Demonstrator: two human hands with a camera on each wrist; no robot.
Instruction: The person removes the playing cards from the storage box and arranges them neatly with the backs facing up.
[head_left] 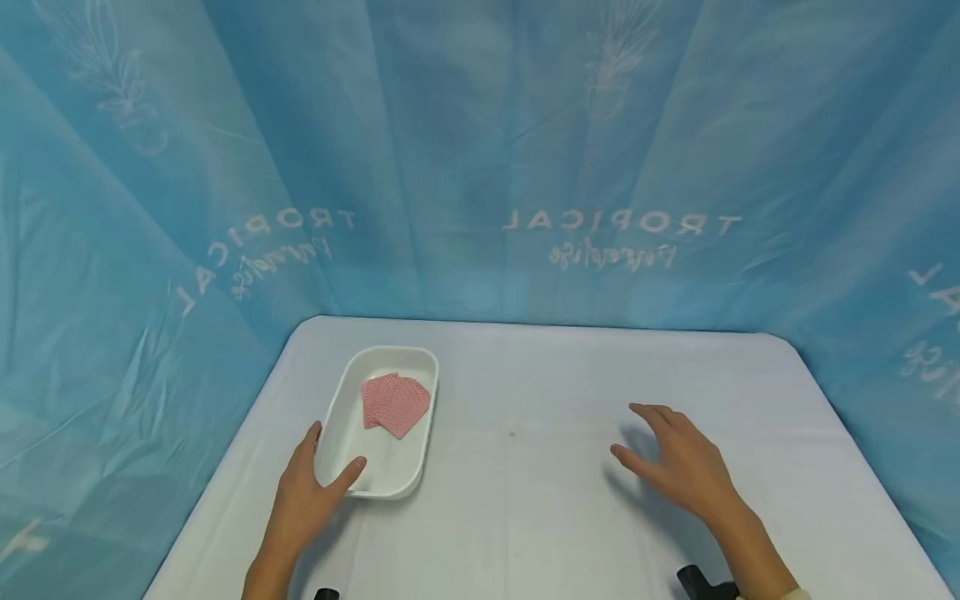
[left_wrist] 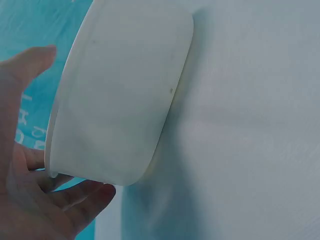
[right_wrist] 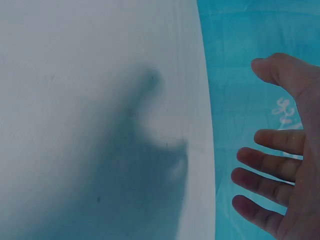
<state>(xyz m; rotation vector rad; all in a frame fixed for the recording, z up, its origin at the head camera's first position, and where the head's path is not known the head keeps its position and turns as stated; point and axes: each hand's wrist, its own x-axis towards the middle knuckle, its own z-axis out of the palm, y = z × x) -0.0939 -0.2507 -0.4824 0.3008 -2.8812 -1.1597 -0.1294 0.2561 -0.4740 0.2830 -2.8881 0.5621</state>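
Observation:
A white rectangular tray (head_left: 378, 473) stands on the left part of the table. In it, overlapping red-and-white patterned cards (head_left: 401, 406) lie fanned. My left hand (head_left: 303, 504) is at the tray's near left corner, thumb and fingers spread apart. In the left wrist view, the left hand's fingers (left_wrist: 90, 202) are beside the end wall of the tray (left_wrist: 117, 95), and its thumb stands away from the rim; whether the fingers touch is hard to tell. My right hand (head_left: 686, 467) hovers over the right part of the table, holding nothing, its fingers (right_wrist: 265, 182) extended and apart.
A white cloth covers the table (head_left: 555, 392). Blue curtains (head_left: 480, 167) with mirrored lettering hang behind it and on both sides. A black wrist-worn piece (head_left: 705, 585) shows near the right wrist, and the tip of another (head_left: 327, 594) by the left forearm.

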